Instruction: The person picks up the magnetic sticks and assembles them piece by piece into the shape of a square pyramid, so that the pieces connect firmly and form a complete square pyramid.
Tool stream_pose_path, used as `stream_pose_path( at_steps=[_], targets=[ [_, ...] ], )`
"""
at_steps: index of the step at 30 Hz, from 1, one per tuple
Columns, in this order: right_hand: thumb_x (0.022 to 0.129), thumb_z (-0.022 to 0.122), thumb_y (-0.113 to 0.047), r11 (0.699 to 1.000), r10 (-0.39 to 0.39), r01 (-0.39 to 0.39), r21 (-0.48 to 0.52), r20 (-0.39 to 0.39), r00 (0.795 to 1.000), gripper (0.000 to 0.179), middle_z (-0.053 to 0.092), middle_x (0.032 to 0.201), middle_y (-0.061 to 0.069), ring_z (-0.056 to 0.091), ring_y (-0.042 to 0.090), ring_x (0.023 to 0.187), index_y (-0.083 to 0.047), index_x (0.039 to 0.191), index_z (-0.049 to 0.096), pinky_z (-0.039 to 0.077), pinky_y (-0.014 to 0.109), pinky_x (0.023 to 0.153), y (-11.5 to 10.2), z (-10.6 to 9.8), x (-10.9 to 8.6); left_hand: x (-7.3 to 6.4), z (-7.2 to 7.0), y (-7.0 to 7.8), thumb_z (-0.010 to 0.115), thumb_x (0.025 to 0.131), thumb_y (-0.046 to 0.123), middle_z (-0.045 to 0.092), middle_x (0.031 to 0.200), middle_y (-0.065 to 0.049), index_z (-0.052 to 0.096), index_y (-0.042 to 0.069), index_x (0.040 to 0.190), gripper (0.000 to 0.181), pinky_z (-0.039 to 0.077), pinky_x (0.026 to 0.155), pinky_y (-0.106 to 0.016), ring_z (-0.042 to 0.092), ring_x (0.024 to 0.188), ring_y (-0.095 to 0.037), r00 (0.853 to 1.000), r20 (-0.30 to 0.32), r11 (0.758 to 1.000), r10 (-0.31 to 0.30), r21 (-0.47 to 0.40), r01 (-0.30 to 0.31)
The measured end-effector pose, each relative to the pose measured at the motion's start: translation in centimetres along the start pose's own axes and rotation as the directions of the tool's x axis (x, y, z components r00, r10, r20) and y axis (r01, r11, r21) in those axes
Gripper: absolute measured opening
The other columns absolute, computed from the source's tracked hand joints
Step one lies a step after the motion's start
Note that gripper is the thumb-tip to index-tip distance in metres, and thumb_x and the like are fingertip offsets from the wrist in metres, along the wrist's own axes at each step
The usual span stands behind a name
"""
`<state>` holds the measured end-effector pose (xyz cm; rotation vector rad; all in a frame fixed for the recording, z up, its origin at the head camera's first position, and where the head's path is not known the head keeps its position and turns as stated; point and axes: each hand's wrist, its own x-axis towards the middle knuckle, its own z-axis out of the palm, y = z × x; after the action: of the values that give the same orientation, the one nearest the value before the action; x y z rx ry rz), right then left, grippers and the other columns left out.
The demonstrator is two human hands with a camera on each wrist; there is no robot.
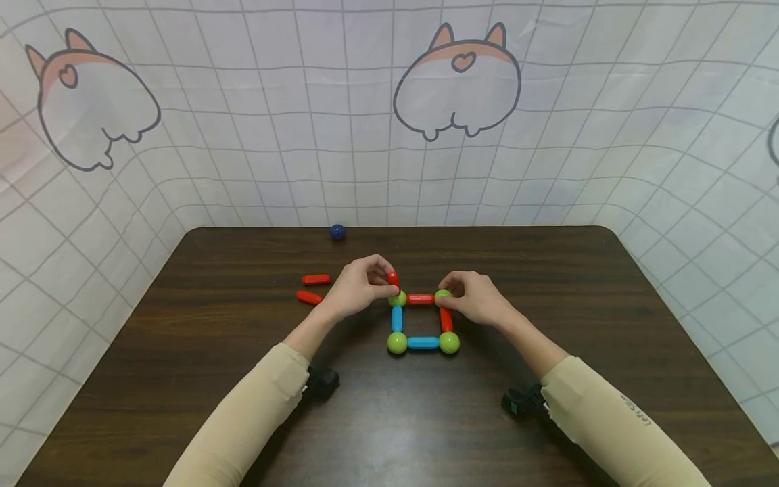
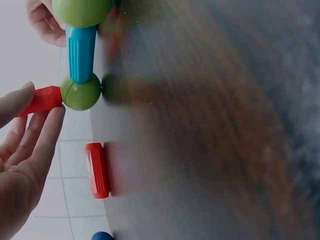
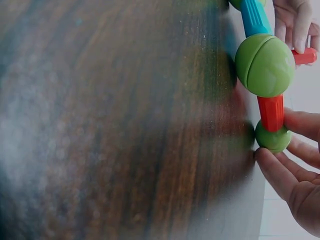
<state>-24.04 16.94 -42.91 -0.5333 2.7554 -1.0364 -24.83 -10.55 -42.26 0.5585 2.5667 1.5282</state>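
Green, glossy plastic balls (image 1: 449,343) and ribbed sky-blue plastic rods (image 1: 423,343) are forming the near and left sides of a square at the centre of the frame, lying on the dark wood-grain surface (image 1: 389,419). They are probably handling as light and stiff; the round balls are likely inviting slips, so rods are offering better purchase at mid-length. Farther back, the right hand (image 1: 477,297) is pinching the far right ball (image 1: 443,295) beside a joined red rod (image 1: 446,320). The left hand (image 1: 359,285) is pinching an upright red rod (image 1: 393,279), whose lower end is touching the far left ball (image 1: 398,299). Loose red rods (image 1: 316,279) are lying left of centre; a dark-blue ball (image 1: 337,232) is resting at upper centre-left. No container is showing.
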Motion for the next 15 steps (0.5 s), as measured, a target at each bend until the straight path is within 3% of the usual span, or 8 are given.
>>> stream_pose_path(
  at_steps=[8,15],
  targets=[
    [0.096,0.074,-0.025,1.0,0.013,-0.013,-0.001,-0.001,1.0,0.027,0.068,0.105,0.008,0.061,0.026,0.097,-0.007,0.115,0.071,0.054,0.043,0.084,-0.07,-0.01,-0.04,0.4,0.43,0.29,0.082,0.089,0.01,0.07,0.098,-0.001,0.067,0.01,0.109,0.025,0.055,0.08,-0.036,0.066,0.092,-0.018,0.999,0.008,0.998,0.039,0.043,-0.04],
    [0.097,0.074,-0.026,1.0,0.009,-0.009,-0.002,0.0,1.0,0.027,0.068,0.105,0.007,0.061,0.026,0.097,-0.007,0.115,0.071,0.054,0.043,0.083,0.08,-0.03,0.06,0.46,0.63,0.55,0.082,0.09,0.011,0.069,0.1,-0.002,0.067,0.009,0.111,0.026,0.055,0.081,-0.035,0.065,0.094,-0.019,1.0,0.003,0.997,0.029,0.068,-0.029]
  ],
)
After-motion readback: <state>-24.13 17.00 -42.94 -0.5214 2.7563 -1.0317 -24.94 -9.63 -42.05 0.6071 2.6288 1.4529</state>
